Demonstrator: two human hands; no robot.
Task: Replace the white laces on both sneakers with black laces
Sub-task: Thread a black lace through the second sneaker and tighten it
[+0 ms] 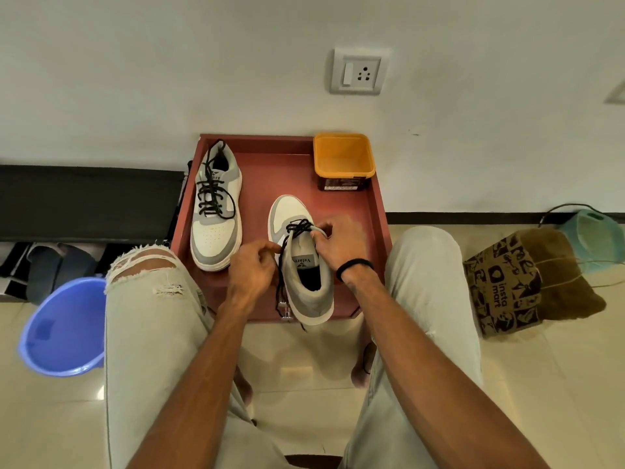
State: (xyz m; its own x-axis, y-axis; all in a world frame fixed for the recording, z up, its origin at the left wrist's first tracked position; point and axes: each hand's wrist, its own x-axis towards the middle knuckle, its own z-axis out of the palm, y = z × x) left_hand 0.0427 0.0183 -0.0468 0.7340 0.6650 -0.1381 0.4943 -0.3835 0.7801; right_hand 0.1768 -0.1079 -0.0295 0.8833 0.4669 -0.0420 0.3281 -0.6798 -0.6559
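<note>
Two grey-and-white low-top sneakers lie on a small reddish-brown wooden desk (375,211) with raised edges. The nearer sneaker (306,265) sits at the desk's near edge, right of centre, its heel overhanging that edge and its toe pointing to the far side. One thin black lace (297,227) is threaded only through its lower eyelets; a loose end trails down the shoe's left side to the near edge. The left hand (252,265) has its fingers curled, pinching that loose strand. The right hand (340,243), a black band at its wrist, has its fingers curled on the shoe's right eyelet flap; whether they also hold the lace's other end is hidden. The second sneaker (216,211) lies along the left edge, fully laced in black, toe toward the near side. One empty yellow square plastic tub (343,157) stands at the far right corner.
</note>
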